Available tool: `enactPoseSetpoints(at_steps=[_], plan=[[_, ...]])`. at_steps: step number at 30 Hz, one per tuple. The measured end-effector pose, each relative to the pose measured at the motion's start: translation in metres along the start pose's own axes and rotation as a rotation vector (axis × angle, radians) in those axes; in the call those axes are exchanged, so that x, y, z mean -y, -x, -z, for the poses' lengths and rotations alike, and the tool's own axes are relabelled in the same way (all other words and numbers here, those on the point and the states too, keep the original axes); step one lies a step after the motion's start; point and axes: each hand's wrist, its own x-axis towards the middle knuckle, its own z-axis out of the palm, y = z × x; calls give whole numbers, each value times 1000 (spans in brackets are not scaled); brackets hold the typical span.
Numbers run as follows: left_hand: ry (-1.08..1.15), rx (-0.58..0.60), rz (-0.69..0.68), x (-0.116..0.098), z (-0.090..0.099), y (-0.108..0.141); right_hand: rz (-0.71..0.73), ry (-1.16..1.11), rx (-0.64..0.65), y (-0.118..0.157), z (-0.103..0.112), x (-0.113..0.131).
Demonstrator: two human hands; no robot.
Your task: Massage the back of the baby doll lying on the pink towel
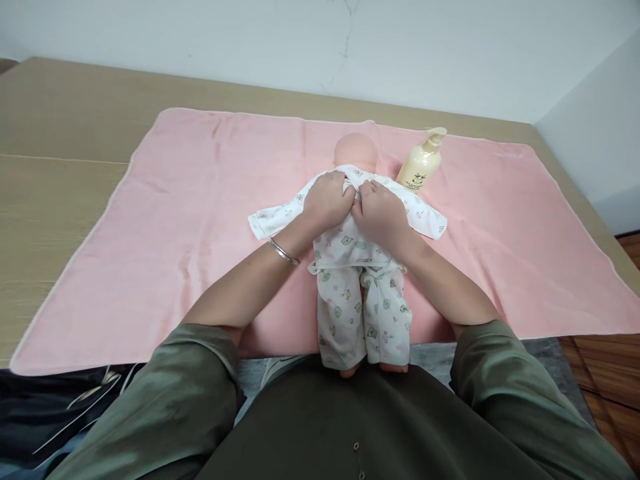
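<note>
A baby doll (356,151) lies on a pink blanket, its head away from me and its feet at the near edge. It wears a white patterned top (345,248) with the sleeves spread to both sides, and matching pants (343,313). At the upper chest, my left hand (330,199) is closed on the top's front, near the neckline. My right hand (381,212) pinches the same cloth just beside it, the thumbs close together. The fingertips and the exact bit of cloth between them are partly hidden.
The pink blanket (240,160) covers much of a wooden table (65,133). A cream pump bottle (421,163) stands on it, right of the doll's head. A white wall (250,47) rises behind the table. A dark bag-like item (45,413) is below at the left.
</note>
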Motion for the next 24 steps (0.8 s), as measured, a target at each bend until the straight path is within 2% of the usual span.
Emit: enactPoseSetpoints(at_steps=[3, 7, 12, 18, 21, 24], plan=[[-55, -17, -31, -1, -6, 3, -51, -42, 21, -1, 4, -3], [-147, -72, -62, -11, -12, 18, -77, -119, 43, -12, 6, -20], [-174, -62, -94, -21, -6, 29, -102, -134, 36, -24, -1, -39], [-27, 24, -31, -7, 3, 8, -69, -15, 31, -10, 1, -18], [-1, 3, -34, 0, -4, 1, -65, -1, 59, -4, 5, -10], [-15, -63, -53, 4, -17, -1, -79, -40, 52, -8, 4, -16]])
